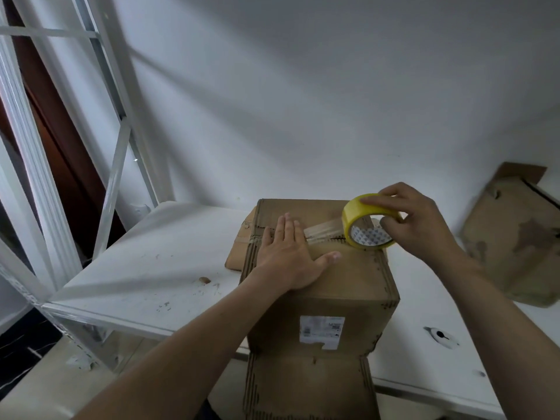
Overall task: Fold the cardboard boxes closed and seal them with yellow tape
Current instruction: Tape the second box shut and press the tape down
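Note:
A brown cardboard box [348, 277] stands on the white table [157, 268], its top flaps folded shut with a seam across the middle. My left hand [291, 253] lies flat, fingers spread, on the left part of the box top, pressing down the end of a strip of tape [322, 230]. My right hand [424, 225] grips the yellow tape roll [368, 221] over the right end of the seam, with the strip stretched from the roll to under my left fingers. A white label [321, 331] is stuck on the box's near side.
A flattened, worn cardboard box [515, 237] leans against the white wall at the right. A white metal shelf frame [115, 147] rises at the left, by the table's far left corner. A small brown scrap [204, 280] lies on the table left of the box.

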`<state>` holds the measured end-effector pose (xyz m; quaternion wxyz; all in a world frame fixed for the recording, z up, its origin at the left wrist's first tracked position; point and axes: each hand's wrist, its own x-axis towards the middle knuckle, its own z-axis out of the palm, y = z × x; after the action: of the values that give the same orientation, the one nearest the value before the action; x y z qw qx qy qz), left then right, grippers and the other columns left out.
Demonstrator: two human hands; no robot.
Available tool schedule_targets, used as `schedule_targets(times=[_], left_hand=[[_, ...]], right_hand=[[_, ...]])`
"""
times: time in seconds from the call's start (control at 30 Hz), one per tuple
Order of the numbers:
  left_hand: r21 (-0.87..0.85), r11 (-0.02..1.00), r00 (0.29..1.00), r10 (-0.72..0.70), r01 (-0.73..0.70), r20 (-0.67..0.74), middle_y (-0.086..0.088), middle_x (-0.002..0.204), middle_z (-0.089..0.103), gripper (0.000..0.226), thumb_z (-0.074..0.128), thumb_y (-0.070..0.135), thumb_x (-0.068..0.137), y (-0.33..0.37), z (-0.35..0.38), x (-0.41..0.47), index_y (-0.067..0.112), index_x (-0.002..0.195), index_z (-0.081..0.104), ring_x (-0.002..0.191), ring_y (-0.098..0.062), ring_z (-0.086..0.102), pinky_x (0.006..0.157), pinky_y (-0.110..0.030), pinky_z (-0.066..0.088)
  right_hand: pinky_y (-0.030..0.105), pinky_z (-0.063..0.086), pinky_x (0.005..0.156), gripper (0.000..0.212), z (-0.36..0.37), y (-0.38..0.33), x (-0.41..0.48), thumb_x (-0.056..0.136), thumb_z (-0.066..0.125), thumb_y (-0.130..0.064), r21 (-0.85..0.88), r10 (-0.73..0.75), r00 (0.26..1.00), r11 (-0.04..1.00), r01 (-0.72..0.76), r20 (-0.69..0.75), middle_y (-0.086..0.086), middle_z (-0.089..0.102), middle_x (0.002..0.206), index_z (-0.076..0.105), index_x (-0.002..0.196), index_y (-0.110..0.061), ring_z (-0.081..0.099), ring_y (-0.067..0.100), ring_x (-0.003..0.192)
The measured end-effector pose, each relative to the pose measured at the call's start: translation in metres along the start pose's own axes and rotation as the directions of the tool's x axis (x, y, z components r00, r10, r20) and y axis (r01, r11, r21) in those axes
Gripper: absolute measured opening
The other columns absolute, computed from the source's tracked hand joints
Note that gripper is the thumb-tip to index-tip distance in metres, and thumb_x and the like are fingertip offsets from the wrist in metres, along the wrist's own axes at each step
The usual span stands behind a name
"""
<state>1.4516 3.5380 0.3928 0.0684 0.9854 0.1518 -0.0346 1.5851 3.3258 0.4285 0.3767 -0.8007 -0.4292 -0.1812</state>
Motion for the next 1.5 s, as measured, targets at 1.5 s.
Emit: schedule_targets(times=[1.5], left_hand=[[0.092, 0.989, 0.993, 0.120, -0.120, 0.005, -0.021, 0.166, -0.019, 0.138, 0.017, 0.101, 0.068, 0.082, 0.003, 0.038, 0.000, 0.158, -0.009, 0.153, -0.032, -0.020, 0.123, -0.053, -0.010]], right_hand=[[0.011, 0.041, 0.064, 0.073, -0.039, 0.040, -0.041, 0.084, 0.051, 0.020, 0.058, 0.056, 0.998, 0.997, -0.056, 0.013, 0.001, 0.051, 0.121, 0.063, 0.126, -0.039, 0.049, 0.010, 0.109]])
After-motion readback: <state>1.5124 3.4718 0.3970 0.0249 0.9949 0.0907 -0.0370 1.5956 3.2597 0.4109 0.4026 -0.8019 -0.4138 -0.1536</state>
